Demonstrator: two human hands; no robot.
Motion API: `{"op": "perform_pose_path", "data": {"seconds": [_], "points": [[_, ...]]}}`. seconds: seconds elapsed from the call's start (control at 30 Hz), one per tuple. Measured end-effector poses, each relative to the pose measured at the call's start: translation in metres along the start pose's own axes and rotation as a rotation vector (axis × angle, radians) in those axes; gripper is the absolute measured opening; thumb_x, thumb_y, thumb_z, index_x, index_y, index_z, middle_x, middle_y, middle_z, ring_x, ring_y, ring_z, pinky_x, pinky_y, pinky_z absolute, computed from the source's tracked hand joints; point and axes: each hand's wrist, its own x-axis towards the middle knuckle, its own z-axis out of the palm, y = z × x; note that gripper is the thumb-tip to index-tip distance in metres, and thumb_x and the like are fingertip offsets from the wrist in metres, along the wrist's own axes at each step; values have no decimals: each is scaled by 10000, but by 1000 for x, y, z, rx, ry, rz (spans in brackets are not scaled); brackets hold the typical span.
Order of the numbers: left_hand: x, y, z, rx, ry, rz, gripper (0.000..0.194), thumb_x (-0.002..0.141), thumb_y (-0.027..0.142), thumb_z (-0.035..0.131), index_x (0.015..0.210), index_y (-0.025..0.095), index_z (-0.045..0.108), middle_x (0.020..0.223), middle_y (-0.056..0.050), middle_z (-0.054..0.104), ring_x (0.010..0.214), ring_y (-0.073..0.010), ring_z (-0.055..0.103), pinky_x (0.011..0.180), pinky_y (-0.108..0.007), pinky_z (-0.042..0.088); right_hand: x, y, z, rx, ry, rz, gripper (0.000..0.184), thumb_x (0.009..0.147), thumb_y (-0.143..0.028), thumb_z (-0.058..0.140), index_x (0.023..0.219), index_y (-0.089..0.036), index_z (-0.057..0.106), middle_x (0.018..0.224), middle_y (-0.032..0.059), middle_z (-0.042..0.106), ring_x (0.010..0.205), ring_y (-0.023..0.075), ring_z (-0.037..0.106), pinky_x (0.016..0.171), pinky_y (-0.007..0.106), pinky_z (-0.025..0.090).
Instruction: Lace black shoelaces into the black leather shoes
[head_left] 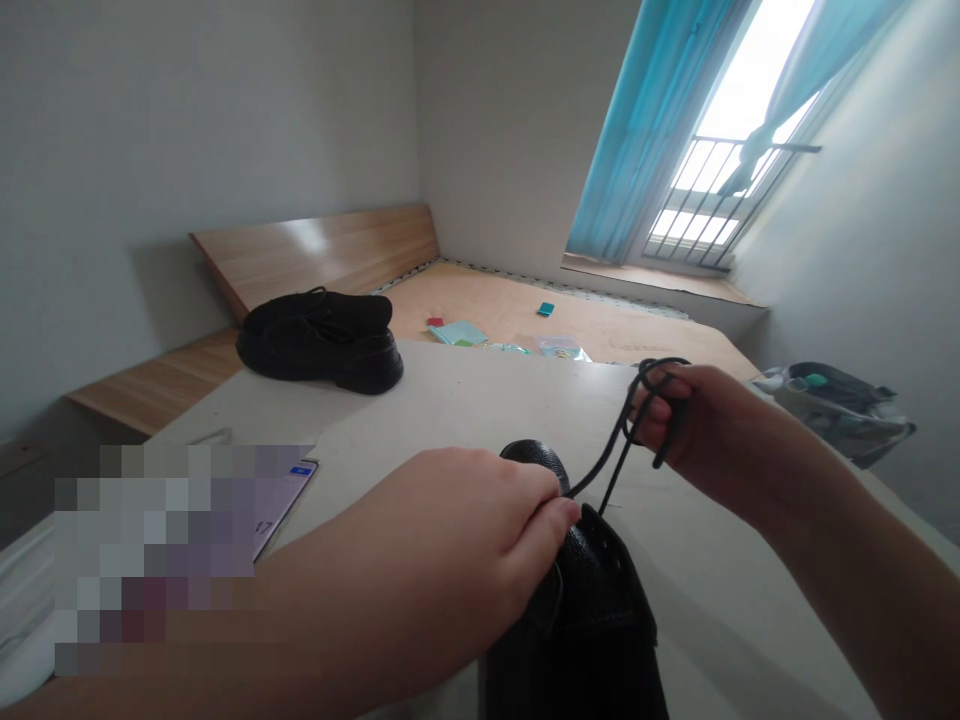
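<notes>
A black leather shoe (600,600) stands on the white table in front of me, its toe pointing away. My left hand (495,530) lies over the shoe's front, thumb and forefinger pinched together at the lacing, where a black shoelace (606,450) comes out. To the right and above the shoe, my right hand (679,420) is closed around the looped lace, which runs taut down to the shoe. A short lace end hangs below its fingers. Another black shoe (322,340), laced, rests at the table's far left corner.
The white table (450,400) carries a phone-like device (289,505) at left, partly blurred out. Behind is a wooden bed (480,285) with small packets and a teal item (547,309). A bag-lined bin (840,410) stands at right, below the blue-curtained window.
</notes>
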Motion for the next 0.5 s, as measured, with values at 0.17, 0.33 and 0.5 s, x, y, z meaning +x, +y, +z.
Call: {"op": "perform_pose_path", "data": {"seconds": [0.17,0.33,0.5], "points": [[2,6,8,-54,-23,94,285,951,314,432,722,213,570,708,34,641,598,-128,556,505,-278,270,-5,3,5,113,-56,109,173,803,-278,597,688,-209,488,760,2,568,682,142,581,602,247,514],[7,5,17,24,-27,104,212,900,272,491,745,215,624,723,20,684,608,-154,595,499,-273,269,-5,3,-5,-368,-271,199,345,888,-505,545,766,-183,527,669,-22,515,452,56,277,404,192,179],[9,1,20,112,-2,111,347,922,305,446,630,190,594,635,0,667,543,-160,567,483,-289,224,-11,2,-9,-941,-453,230,416,936,-552,464,802,-183,602,629,-21,493,554,114,382,485,227,312]]}}
